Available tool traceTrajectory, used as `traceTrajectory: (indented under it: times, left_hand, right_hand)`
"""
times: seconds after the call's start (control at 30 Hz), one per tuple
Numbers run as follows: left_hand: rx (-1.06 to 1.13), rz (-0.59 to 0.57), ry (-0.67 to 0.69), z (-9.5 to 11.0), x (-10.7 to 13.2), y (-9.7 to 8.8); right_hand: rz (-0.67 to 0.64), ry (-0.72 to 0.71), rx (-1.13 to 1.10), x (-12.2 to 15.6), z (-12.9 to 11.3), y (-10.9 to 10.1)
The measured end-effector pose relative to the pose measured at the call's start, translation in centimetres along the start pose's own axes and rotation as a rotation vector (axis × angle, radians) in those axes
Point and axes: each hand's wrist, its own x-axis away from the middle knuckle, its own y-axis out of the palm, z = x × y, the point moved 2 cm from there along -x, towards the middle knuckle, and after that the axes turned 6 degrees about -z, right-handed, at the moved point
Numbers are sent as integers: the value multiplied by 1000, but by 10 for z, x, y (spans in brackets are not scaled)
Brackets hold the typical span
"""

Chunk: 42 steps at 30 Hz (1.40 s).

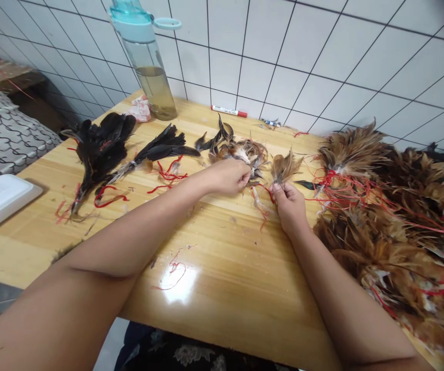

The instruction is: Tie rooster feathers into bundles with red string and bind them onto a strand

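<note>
**Right hand [291,207] pinching a brown tuft [284,167] just right of the loose pile [256,151]**

The loose pile of brown, white and dark feathers is lying on the wooden table [237,268]. Just to its right, the right hand is gripping the brown tuft at its base between thumb and fingers, the feather tips pointing up and away from the person. At the pile's near edge, the left hand [229,176] is curling its fingers inward; the fingertips are hidden, so I cannot tell whether it is gripping anything.

To the left of the pile, a slim black bundle [162,147] is lying, and farther left of it a fuller black bundle [105,141]. Red strings [173,176] are lying on the pile's near left. Beyond the pile, to its left, a bottle [152,82] with a turquoise top is standing; directly behind the pile, a red-capped marker [228,111] is resting. Well to the pile's right, brown feather bundles [355,147] are crowding together, with red ties [328,178] trailing among them.
</note>
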Motion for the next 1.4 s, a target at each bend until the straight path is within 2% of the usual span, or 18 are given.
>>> traceTrajectory:
  times: [0.1,0.17,0.2,0.27,0.37,0.5,0.6,0.73,0.87,0.97,1.07,1.23,1.4]
  left_hand:
    - [133,-153,72,-9,7,-11]
    - [191,-197,94,-14,9,-15]
    - [207,-171,97,-15,8,-15]
    - [204,-34,110,-16,5,-13]
    - [127,155,193,-13,-3,1]
    - [-16,137,262,-10,-9,22]
    - [-19,144,266,-10,-10,26]
    - [195,279,245,-9,-9,14]
    - [632,418,107,-6,-9,4]
    - [1002,396,29,0,-11,6]
    - [1169,327,-22,9,-13,12]
    - [1161,295,-43,20,-18,22]
    - [958,414,-26,22,-17,25]
  right_hand:
    - [-6,3,2,0,-2,0]
    - [-8,7,3,1,-3,0]
    - [-8,9,3,1,-3,0]
    - [-8,9,5,1,-3,0]
    - [-15,4,10,1,-4,0]
    - [-11,-3,7,1,-5,0]
    - [-8,-8,16,1,-4,0]
    - [-7,-5,31,1,-3,0]
    - [-16,-11,38,2,-5,0]
    - [-26,-27,59,2,-6,0]
    - [-40,-47,76,1,-5,1]
    - [-56,-61,111,0,-2,3]
    - [-54,-45,169,-1,-1,4]
